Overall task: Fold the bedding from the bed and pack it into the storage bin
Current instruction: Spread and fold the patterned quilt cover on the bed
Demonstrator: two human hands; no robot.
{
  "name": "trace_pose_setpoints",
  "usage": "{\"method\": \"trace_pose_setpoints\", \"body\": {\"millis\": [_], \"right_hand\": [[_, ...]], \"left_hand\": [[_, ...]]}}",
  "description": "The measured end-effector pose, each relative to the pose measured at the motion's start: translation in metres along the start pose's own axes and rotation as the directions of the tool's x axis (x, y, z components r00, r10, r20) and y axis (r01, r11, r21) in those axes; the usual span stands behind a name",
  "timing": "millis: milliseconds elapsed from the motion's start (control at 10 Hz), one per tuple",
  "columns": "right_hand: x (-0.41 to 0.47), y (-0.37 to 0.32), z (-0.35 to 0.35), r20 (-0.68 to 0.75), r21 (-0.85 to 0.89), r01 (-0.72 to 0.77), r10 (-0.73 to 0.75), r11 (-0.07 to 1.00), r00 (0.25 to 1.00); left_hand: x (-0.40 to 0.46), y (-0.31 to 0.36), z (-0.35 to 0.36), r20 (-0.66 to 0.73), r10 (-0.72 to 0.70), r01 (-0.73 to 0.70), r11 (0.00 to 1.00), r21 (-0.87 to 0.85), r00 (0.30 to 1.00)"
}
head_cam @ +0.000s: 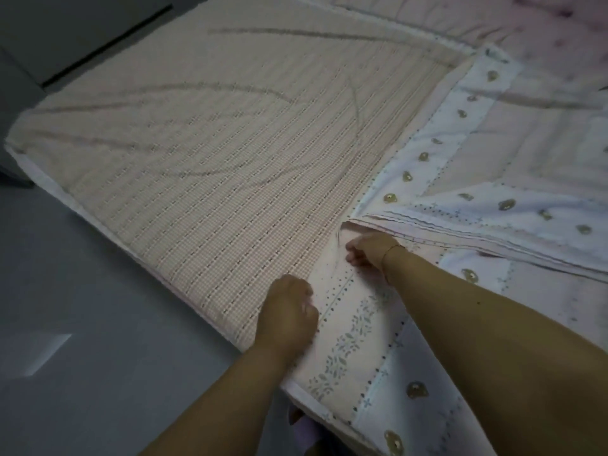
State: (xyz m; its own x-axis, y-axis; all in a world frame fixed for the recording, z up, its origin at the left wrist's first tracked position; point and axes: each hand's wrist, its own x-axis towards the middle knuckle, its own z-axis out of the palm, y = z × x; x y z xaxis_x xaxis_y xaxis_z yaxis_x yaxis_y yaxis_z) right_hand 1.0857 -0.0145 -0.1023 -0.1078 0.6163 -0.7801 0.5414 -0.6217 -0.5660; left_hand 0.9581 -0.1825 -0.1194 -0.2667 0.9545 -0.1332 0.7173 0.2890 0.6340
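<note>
Left hand [289, 311]: lower centre of the frame, fingers curled onto the long edge of the pale pink quilt with a grey leaf-print border [348, 337], gripping it where it meets the bare bed surface. Right hand [367, 255]: just above and right of the left, a thin bracelet at the wrist, fingers bunched and pinching the same quilt edge at the corner of a fold. Both forearms enter from the bottom edge, hands near each other but apart.

Quilt: lies across the right half of the frame, folded over itself; a layered fold edge runs from the right hand toward the right margin. White panels with gold-brown teardrop motifs and dotted lines show on its upper face.

Beige checked woven mattress cover [204, 153]: fills the left and centre, flat, with long shallow creases.

Pink rumpled bedding [543, 24]: upper right corner, blurred, detail not readable.

Grey smooth floor [82, 291]: lower left, beside the bed edge.

Dark grey furniture piece [59, 34]: upper left, kind not readable.
</note>
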Motion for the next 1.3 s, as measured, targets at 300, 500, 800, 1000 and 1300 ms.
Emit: {"method": "trace_pose_setpoints", "body": {"millis": [300,500,800,1000,1300], "right_hand": [[-0.002,0.061,-0.112,-0.245,-0.155,-0.128,0.088,0.98,0.966],[-0.003,0.087,-0.193,-0.354,0.351,-0.147,0.277,0.925,0.893],[0.029,0.108,-0.258,-0.232,0.902,0.047,0.39,0.429,0.891],[0.076,0.121,-0.283,-0.281,0.931,0.125,0.454,0.342,0.845],[0.082,-0.011,-0.325,-0.739,0.425,0.149,0.247,0.893,0.626]], "left_hand": [[0.043,0.052,0.036,0.376,-0.263,-0.09,0.704,0.705,0.888],[0.089,0.137,0.074,0.4,0.011,-0.209,0.866,0.455,0.916],[0.152,0.234,0.143,0.743,-0.305,0.754,0.531,-0.388,0.596],[0.163,0.263,0.182,0.918,-0.212,0.942,0.101,-0.321,0.335],[0.259,0.272,0.156,0.757,-0.215,0.753,-0.118,-0.647,0.616]]}}
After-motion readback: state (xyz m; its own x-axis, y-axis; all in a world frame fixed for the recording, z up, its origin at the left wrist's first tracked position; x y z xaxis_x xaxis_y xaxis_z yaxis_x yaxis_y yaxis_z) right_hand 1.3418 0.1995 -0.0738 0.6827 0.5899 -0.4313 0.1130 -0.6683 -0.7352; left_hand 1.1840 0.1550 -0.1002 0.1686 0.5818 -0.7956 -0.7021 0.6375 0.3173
